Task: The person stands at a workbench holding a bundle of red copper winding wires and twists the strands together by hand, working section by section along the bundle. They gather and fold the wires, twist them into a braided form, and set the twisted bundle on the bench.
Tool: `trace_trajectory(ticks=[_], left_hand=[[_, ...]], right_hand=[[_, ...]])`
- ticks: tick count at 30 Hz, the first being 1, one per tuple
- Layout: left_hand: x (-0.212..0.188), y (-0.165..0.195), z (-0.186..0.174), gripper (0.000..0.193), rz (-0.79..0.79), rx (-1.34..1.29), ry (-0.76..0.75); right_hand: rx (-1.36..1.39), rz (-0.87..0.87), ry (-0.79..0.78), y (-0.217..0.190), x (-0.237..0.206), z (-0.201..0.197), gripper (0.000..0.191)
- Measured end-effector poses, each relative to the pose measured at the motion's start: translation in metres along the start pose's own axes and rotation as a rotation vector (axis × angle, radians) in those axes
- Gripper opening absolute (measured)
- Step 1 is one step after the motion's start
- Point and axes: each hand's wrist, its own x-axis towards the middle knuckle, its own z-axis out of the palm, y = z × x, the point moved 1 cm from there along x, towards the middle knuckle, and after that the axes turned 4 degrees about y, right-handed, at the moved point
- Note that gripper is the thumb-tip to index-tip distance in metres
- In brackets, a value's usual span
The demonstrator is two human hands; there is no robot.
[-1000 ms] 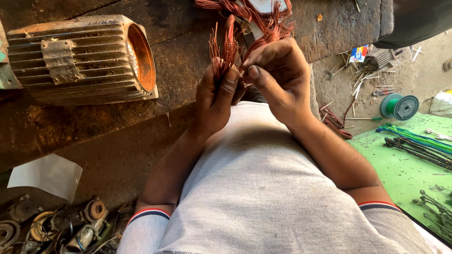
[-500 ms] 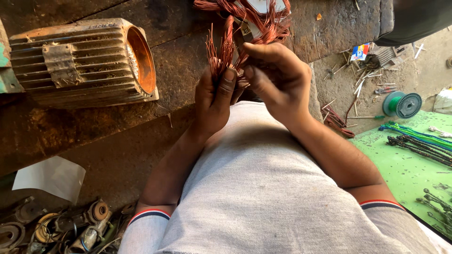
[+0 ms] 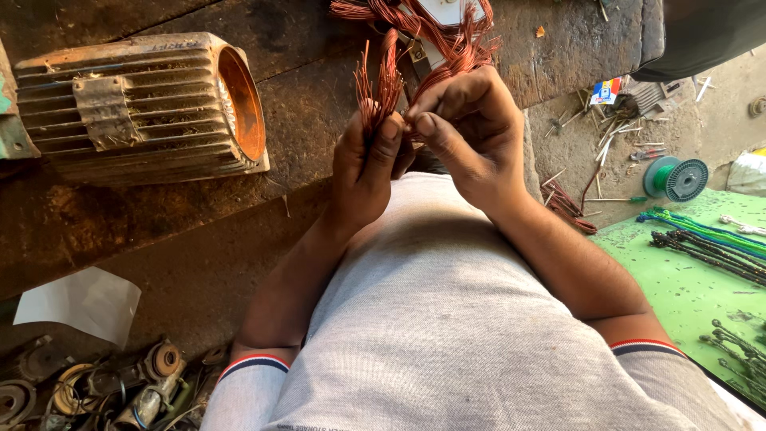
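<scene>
Left fingers: the left hand is closing around a bunch of cut copper wire ends, thumb pressing them against the curled fingers, just above centre frame.
Right fingers: the right hand is pinching thin strands between thumb and forefinger, touching the left thumb tip.
Wire: the ends are fanning upward toward the top centre, running into a larger copper coil tangle lying on the wooden bench.
Forearms: both are angling up from the grey shirt filling the lower centre.
Upper left: a ribbed, rusty motor housing is lying on its side on the bench, open end facing right.
Lower left: a white paper scrap and small metal parts are lying nearby.
Right edge: a green spool is sitting on the ground; green and dark wire bundles are lying on a green mat.
</scene>
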Motion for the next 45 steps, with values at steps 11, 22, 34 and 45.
trace_trajectory(ticks=[11,22,34,45], left_hand=[[0.003,0.015,0.001,0.036,-0.019,0.022,-0.054],[0.008,0.014,0.000,0.026,0.051,0.139,0.052],[0.005,0.014,0.000,0.013,-0.016,0.039,-0.025],[0.003,0.011,-0.001,0.015,-0.012,0.039,-0.023]], right_hand=[[-0.095,0.081,-0.012,0.002,-0.004,-0.006,0.027],[-0.081,0.038,-0.007,0.002,-0.004,-0.005,0.016],[-0.067,0.107,-0.002,-0.005,-0.004,-0.001,0.038],[-0.037,0.060,0.031,-0.002,0.001,0.002,0.019]])
